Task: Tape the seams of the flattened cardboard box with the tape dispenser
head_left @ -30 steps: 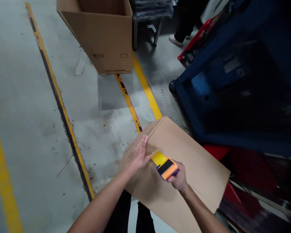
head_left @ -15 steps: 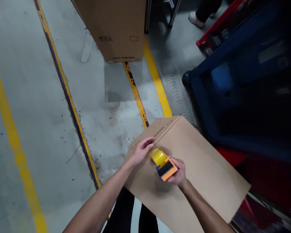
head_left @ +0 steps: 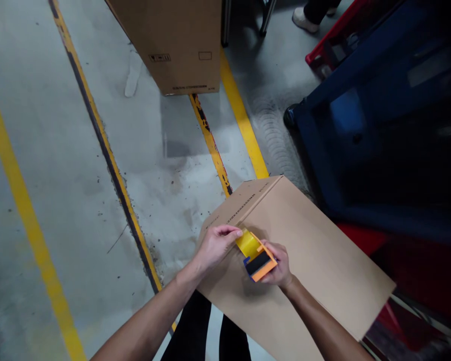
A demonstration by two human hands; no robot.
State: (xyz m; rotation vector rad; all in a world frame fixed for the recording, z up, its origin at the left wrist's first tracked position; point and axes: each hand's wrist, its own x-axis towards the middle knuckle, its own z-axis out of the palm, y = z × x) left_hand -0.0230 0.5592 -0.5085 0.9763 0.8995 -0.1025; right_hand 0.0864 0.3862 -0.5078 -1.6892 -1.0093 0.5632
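A flattened cardboard box [head_left: 308,260] lies tilted across my view, with its lower end running out of the frame. Above it, my right hand [head_left: 280,263] grips an orange tape dispenser [head_left: 260,263] with a blue and black part. A roll of yellow tape [head_left: 248,244] sits in the dispenser. My left hand [head_left: 218,245] rests on the cardboard, its curled fingertips touching the roll's left edge. The dispenser and my hands hide a small patch of cardboard.
An upright cardboard box [head_left: 176,45] stands ahead on the concrete floor [head_left: 97,200], beside yellow floor lines [head_left: 210,145]. A dark blue cart [head_left: 361,130] fills the right side, with a red crate [head_left: 336,50] behind it. A co-worker's white shoe [head_left: 305,18] shows at the top.
The view has tilted, shifting the floor and upright box upward. My left hand has gone from flat on the cardboard to curled against the tape roll.
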